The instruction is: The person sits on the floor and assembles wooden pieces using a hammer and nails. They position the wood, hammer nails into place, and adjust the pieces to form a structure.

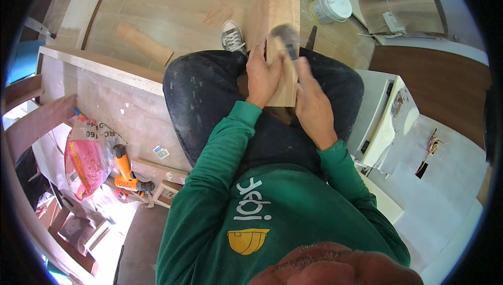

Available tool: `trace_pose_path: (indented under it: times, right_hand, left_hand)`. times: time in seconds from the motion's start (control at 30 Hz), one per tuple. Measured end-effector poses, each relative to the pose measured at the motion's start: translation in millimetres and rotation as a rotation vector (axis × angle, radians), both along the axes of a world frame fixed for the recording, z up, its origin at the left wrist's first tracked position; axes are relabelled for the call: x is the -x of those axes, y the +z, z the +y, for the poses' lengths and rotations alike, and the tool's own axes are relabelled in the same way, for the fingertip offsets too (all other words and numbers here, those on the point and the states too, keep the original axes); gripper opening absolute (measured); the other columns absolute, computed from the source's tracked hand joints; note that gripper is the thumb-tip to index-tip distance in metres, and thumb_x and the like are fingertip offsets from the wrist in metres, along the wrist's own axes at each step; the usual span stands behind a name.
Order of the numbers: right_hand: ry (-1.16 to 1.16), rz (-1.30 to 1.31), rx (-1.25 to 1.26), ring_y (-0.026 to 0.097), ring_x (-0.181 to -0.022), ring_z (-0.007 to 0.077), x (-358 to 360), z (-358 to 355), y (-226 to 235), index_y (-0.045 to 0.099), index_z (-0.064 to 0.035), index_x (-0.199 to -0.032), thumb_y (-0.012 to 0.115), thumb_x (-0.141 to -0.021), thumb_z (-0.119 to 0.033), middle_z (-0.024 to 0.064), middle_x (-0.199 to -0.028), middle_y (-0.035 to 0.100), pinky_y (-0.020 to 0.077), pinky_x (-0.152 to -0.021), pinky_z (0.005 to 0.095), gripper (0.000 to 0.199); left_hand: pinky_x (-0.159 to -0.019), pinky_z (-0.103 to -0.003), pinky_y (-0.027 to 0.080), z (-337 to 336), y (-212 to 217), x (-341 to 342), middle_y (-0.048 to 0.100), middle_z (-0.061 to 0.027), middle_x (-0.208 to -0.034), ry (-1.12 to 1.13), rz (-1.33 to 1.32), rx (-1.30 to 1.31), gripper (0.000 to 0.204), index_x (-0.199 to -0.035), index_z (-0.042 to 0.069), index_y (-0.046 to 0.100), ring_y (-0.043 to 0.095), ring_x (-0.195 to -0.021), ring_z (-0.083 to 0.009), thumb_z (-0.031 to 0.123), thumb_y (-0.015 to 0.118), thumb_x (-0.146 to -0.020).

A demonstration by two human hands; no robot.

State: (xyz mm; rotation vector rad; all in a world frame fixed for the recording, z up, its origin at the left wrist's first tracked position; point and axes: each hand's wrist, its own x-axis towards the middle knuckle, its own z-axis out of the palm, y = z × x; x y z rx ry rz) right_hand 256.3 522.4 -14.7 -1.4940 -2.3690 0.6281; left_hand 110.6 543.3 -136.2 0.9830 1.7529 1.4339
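Note:
A long wooden board [275, 2] stands on edge between my knees and runs away from me across the floor. My left hand [263, 73] grips the near end of the board from its left side. My right hand [313, 104] is closed around the handle of a hammer [285, 36], whose head is motion-blurred just above the board's near end. Both arms are in green sleeves, and my legs are in dark trousers.
A white lidded bucket [331, 6] stands on the floor at the upper right. A short plank [144, 44] lies on the floor to the left. A large plywood panel [99, 91] is at left, with an orange drill [126, 172] and a pink bag [86, 156] below it.

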Motion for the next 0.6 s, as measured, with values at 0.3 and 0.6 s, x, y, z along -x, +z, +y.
trace_pose_path:
  times: [0.3,0.6]
  right_hand:
    - [-0.035,-0.178,0.166,0.068,-0.114,0.0506,-2,9,1,0.033,-0.0126,-0.171,0.059,-0.106,-0.009,0.03,-0.131,0.068,0.0571,-0.094,0.055,0.07]
    - [-0.224,0.273,0.113,0.07,-0.082,0.0203,-51,-4,-4,0.039,-0.0088,-0.17,0.061,-0.113,-0.021,0.0118,-0.116,0.075,0.0584,-0.073,0.0337,0.062]
  left_hand:
    - [-0.104,-0.044,0.054,0,-3,-3,0.07,-0.0299,-0.129,0.025,-0.049,-0.018,0.065,-0.146,-0.01,0.061,0.07,-0.12,-0.0367,0.025,0.083,-0.095]
    - [-0.091,-0.041,0.057,-78,68,65,0.064,-0.0185,-0.127,-0.045,0.209,-0.117,0.061,-0.15,0.002,0.058,0.066,-0.1,-0.0294,0.024,0.081,-0.098]
